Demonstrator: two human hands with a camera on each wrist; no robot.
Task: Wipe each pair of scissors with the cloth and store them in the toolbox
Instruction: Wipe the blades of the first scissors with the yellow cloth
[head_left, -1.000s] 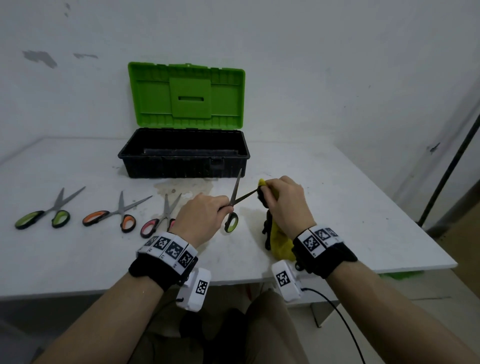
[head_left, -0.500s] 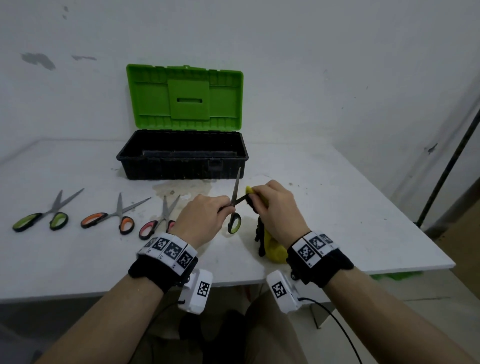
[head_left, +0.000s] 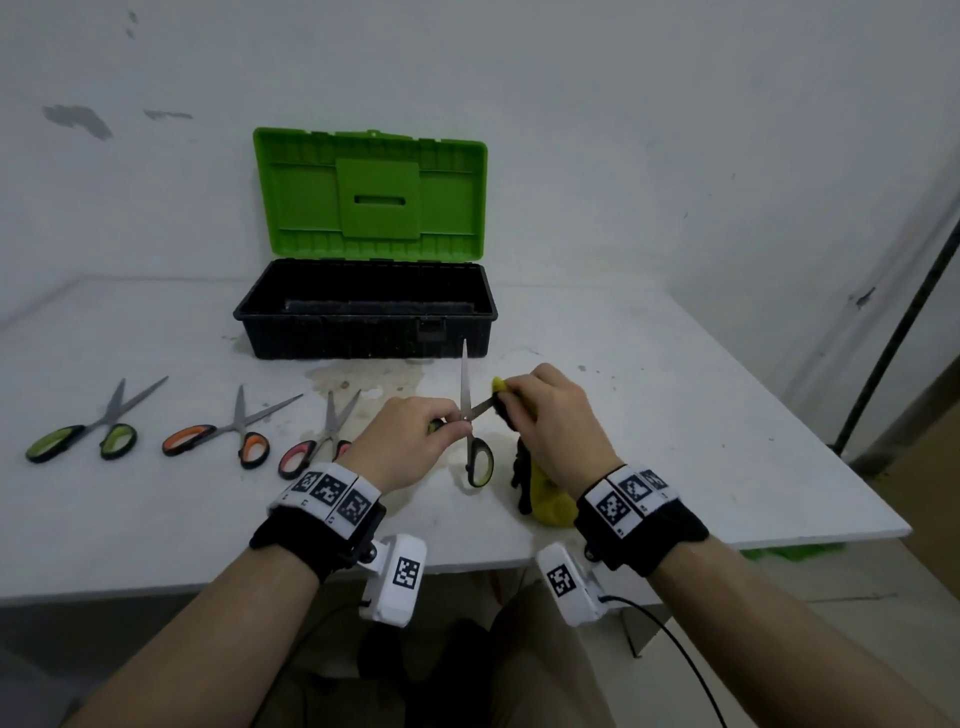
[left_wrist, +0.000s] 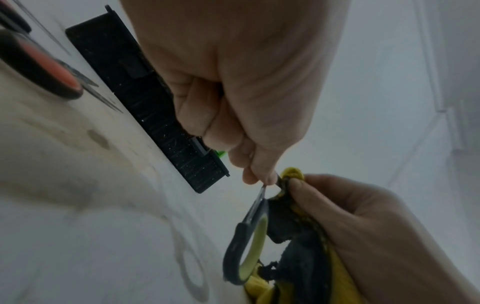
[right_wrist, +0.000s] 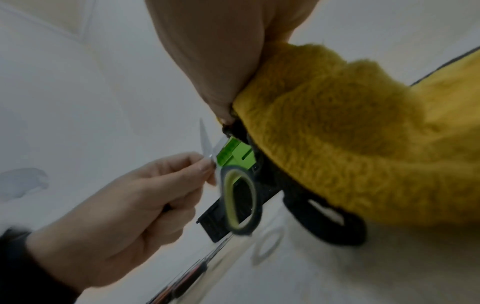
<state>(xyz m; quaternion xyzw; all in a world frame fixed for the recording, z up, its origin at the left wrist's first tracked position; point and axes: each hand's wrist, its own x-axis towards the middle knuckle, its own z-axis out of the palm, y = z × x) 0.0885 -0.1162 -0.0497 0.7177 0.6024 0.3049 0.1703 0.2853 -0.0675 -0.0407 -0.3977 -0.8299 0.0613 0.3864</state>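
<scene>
My left hand (head_left: 415, 441) grips one handle of a pair of green-handled scissors (head_left: 478, 457), held open above the table; one blade points up, the other toward my right hand. My right hand (head_left: 545, 410) pinches a yellow and black cloth (head_left: 540, 499) around that second blade. The wrist views show the free handle loop (left_wrist: 246, 253) (right_wrist: 241, 201) hanging below and the cloth (right_wrist: 350, 127) bunched under my right palm. A black toolbox (head_left: 363, 322) with its green lid (head_left: 369, 192) raised stands behind.
Three more pairs lie open on the white table (head_left: 675, 415) to the left: green-handled scissors (head_left: 83, 436), orange-handled scissors (head_left: 223, 436) and red-handled scissors (head_left: 317, 447). The table's right edge is near my right arm; a dark pole (head_left: 893, 332) leans at the far right.
My right hand with the cloth has slid left along the blade toward the pivot over the last second. The left hand has kept its grip and barely moved.
</scene>
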